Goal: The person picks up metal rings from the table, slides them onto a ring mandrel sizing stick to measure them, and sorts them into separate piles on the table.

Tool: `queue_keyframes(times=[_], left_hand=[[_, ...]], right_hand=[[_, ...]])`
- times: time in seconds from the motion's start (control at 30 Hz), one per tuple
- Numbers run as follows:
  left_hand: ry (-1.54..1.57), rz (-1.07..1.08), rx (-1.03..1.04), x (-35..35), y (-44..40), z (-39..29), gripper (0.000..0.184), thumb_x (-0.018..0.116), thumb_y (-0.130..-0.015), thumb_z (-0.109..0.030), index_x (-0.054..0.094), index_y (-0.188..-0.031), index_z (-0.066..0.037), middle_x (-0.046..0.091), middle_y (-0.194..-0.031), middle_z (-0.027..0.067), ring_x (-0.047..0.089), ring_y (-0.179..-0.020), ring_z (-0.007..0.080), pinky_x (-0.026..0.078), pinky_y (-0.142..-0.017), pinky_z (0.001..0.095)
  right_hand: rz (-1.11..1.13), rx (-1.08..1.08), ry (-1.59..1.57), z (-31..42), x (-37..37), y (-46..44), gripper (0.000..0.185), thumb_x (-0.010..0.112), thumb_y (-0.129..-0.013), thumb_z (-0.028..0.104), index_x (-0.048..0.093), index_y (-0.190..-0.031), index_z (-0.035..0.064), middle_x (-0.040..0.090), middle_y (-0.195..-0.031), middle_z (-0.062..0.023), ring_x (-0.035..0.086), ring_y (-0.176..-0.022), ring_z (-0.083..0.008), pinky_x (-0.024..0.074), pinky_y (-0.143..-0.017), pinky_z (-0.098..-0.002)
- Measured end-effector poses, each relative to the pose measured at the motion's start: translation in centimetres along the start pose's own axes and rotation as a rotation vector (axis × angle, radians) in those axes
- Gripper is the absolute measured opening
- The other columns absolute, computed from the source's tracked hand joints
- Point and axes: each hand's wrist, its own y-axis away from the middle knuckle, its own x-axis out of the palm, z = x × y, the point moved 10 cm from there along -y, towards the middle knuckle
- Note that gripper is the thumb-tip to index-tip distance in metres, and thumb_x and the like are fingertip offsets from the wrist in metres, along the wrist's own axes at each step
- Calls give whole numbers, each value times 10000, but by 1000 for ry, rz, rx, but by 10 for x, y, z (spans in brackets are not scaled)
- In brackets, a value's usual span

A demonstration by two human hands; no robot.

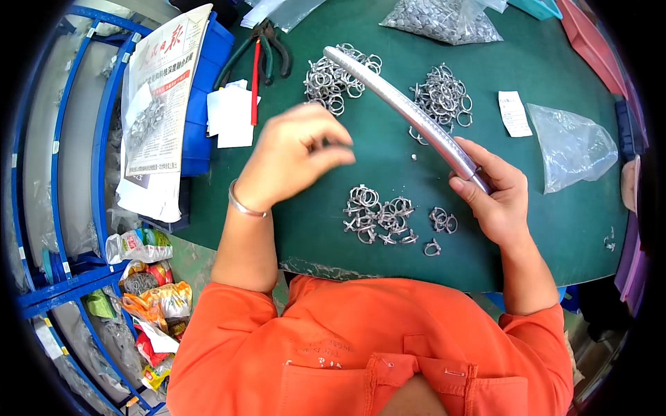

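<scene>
My right hand (494,201) is closed around the handle end of a metal ring mandrel (402,104). The mandrel has scale markings along it and slants up to the left over the table. My left hand (295,156), somewhat blurred, hovers left of the mandrel, its fingers curled and a gap between thumb and forefinger; nothing shows in it. Under the mandrel's tip lies a pile of silver-coloured rings (326,83), with a second ring pile (444,93) to its right. Nearer me are a cluster of rings (378,215), a few rings (439,219) and a single ring (432,247).
Pliers (263,41) and a red-handled tool (256,83) lie near white paper slips (232,114). At the back is a bag of small grey pieces (444,21). A clear plastic bag (572,145) and a paper label (514,114) lie right. Blue shelving (55,166) stands left.
</scene>
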Motion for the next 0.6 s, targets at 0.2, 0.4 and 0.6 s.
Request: queue_keyframes(times=[0.2, 0.4, 0.6], left_hand=[[73, 411, 180, 68, 16, -23, 100, 698, -717, -39, 634, -792, -23, 585, -793, 78, 595, -744, 251, 479, -654, 328], [246, 427, 164, 65, 11, -31, 76, 688, -750, -18, 628, -795, -6, 608, -788, 68, 609, -704, 177, 480, -608, 283], [882, 183, -312, 42, 4, 30, 70, 608, -823, 19, 624, -890, 26, 647, -831, 131, 619, -640, 127, 501, -543, 216]], right_hand=[[-2, 35, -4, -1, -2, 1, 439, 721, -728, 24, 609, -1152, 31, 657, -883, -84, 595, -758, -121, 463, -691, -238], [-10, -66, -13, 7, -2, 0, 444, 726, -723, 20, 606, -1151, 19, 657, -878, -87, 597, -761, -124, 465, -686, -245], [-1, -89, 30, 8, -1, 0, 441, 724, -717, 16, 609, -1143, 19, 658, -877, -96, 602, -750, -138, 467, -679, -252]])
